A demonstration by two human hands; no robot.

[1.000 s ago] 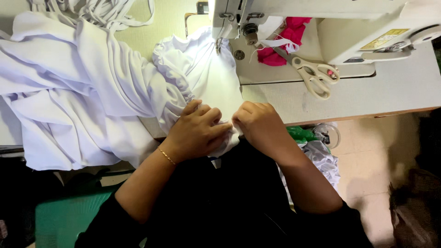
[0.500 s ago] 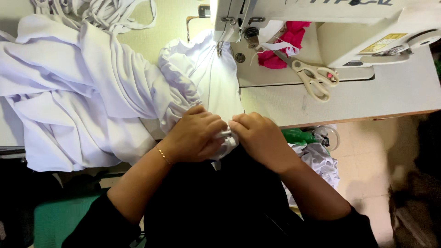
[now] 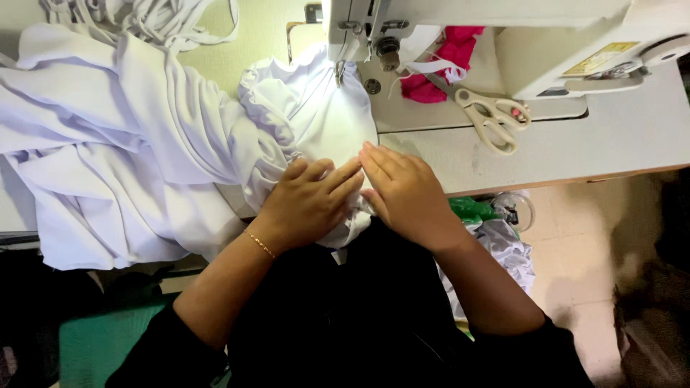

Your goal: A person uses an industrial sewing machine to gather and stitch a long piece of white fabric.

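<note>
Both hands, left hand (image 3: 310,201) and right hand (image 3: 406,192), are lying flat with fingers extended, pressing the white cloth (image 3: 323,122) onto the surface (image 3: 611,140) just below the sewing machine (image 3: 489,36).

one sewing machine (image 3: 503,43), one scissors (image 3: 492,118), two hands

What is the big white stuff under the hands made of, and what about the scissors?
The white stuff looks like soft, thin woven cloth: it folds, drapes and gathers into ruffles. The left hand and right hand press it flat. The scissors seem to have smooth cream plastic handles and dull grey metal blades.
</note>
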